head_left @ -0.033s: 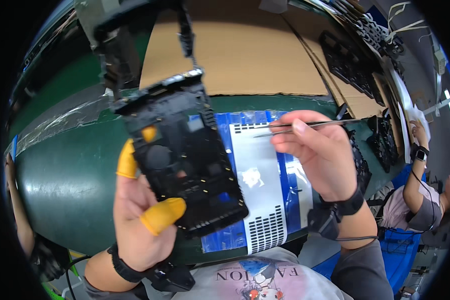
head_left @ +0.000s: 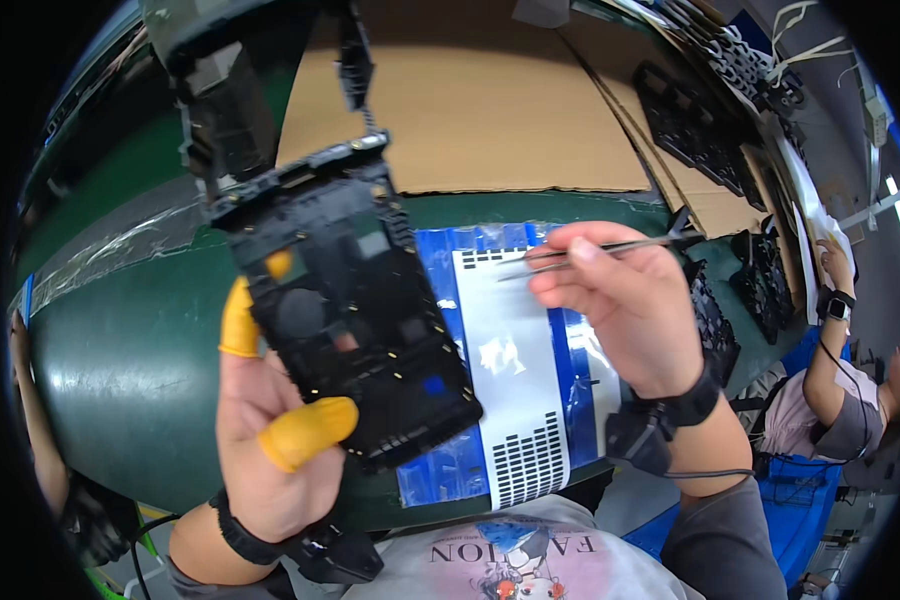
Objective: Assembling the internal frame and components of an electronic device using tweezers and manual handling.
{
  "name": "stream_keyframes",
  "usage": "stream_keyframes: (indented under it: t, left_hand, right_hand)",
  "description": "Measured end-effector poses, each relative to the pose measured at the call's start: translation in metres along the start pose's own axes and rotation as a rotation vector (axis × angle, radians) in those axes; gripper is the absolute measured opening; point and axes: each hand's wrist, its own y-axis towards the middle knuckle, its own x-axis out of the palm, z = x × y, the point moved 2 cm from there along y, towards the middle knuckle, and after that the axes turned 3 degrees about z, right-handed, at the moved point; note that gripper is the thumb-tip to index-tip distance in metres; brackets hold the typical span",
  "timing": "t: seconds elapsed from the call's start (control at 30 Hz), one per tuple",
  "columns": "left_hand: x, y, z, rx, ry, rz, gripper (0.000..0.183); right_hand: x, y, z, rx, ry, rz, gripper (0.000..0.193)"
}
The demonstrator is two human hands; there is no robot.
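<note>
My left hand (head_left: 282, 450), with yellow finger cots on its thumb and a finger, grips a black plastic frame (head_left: 370, 310) along its lower left side. The frame has openings and small brass-coloured inserts, is held tilted above the table, and has a long narrower part reaching up past the upper edge of view. In my right hand (head_left: 635, 310) is a pair of metal tweezers (head_left: 542, 262), pinched between thumb and fingers, tips pointing left. Below the tips lies a white sheet (head_left: 515, 360) with rows of small black rectangular stickers at both ends. I cannot make out anything between the tips.
Blue plastic film (head_left: 435, 478) lies under the sheet on the green table (head_left: 140, 370). Brown cardboard (head_left: 470, 110) covers the far side. More black plastic frames (head_left: 760, 270) rest at the right. Another person (head_left: 820, 400) sits at the far right; another person's arm (head_left: 35, 400) shows at the left.
The black frame and my left hand have shifted slightly left. My right hand with the tweezers has also moved a little left. Both grips are unchanged.
</note>
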Motion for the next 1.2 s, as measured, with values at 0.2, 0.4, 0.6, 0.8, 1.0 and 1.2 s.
stream_keyframes:
  t: [0.2,0.4,0.6,0.8,1.0,1.2]
  left_hand:
    - [-0.003,0.011,-0.004,-0.073,-0.129,0.043,0.043]
    - [-0.01,0.012,-0.007,-0.172,-0.125,0.123,0.04]
    - [-0.004,0.011,-0.008,-0.119,-0.079,0.139,0.04]
    - [0.001,0.015,-0.011,-0.14,-0.082,0.12,0.041]
    - [-0.001,0.006,-0.017,-0.327,-0.216,0.049,0.042]
    - [-0.002,-0.002,-0.02,-0.337,-0.122,-0.054,0.043]
  right_hand:
    - [-0.013,0.025,0.024,-0.116,-0.108,0.067,0.015]
    - [-0.011,0.029,0.032,-0.134,-0.102,0.068,0.013]
    - [-0.009,0.029,0.03,-0.13,-0.102,0.061,0.013]
    - [-0.011,0.027,0.025,-0.077,-0.028,0.062,0.015]
    - [0.027,-0.04,-0.004,-0.002,-0.056,-0.092,0.017]
    - [0.04,-0.046,0.019,-0.041,0.062,-0.158,0.018]
